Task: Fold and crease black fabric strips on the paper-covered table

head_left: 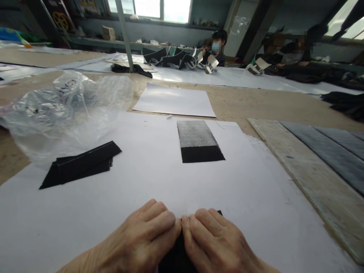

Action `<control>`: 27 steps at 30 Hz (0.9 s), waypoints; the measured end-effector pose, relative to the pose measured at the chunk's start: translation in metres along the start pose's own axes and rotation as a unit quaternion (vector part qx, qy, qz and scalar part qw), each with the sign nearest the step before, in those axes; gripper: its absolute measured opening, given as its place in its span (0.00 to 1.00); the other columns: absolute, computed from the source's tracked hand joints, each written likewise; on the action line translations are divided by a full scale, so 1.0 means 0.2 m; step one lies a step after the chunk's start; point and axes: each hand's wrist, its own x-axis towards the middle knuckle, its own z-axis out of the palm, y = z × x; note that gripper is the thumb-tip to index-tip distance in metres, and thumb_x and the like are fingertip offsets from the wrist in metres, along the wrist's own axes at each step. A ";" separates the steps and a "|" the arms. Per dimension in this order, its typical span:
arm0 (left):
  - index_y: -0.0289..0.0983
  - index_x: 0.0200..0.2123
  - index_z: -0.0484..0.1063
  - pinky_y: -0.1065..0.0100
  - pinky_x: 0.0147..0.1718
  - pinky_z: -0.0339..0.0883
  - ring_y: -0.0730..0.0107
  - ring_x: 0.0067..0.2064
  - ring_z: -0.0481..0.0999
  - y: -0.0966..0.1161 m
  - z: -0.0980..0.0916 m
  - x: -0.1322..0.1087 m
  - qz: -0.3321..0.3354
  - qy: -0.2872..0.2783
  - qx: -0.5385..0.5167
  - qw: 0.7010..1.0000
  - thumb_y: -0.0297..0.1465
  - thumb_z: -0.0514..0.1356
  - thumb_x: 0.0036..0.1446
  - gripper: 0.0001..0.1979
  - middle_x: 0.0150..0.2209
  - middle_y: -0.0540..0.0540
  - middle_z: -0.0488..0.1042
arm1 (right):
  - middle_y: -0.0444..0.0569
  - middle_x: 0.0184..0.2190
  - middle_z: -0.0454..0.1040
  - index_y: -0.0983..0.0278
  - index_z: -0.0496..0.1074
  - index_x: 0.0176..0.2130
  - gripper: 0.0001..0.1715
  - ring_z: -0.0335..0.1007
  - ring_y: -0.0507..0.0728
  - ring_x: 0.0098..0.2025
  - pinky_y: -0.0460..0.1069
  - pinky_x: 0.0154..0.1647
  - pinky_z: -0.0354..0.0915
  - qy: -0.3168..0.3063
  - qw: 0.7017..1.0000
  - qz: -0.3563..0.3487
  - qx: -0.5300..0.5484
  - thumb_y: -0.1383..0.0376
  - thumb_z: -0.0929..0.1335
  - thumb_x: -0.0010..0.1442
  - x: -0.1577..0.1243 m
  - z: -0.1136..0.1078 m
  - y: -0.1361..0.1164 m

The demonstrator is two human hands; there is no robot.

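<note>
Overlapping the black piece (178, 256): hands (148, 231); beyond: crumpled plastic (71, 108).

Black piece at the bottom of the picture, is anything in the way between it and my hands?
Nothing visible: the left hand and right hand are both at the black piece, touching it. What lies beneath the fingers is hidden.
</note>
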 end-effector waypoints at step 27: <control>0.30 0.33 0.67 0.67 0.24 0.57 0.69 0.26 0.60 0.00 -0.05 -0.05 0.002 0.030 0.029 0.999 0.21 0.43 0.62 0.14 0.24 0.44 0.64 | 0.49 0.22 0.62 0.70 0.67 0.23 0.16 0.53 0.54 0.26 0.50 0.22 0.51 -0.056 0.988 0.002 0.147 0.79 0.59 0.57 0.05 0.04 0.02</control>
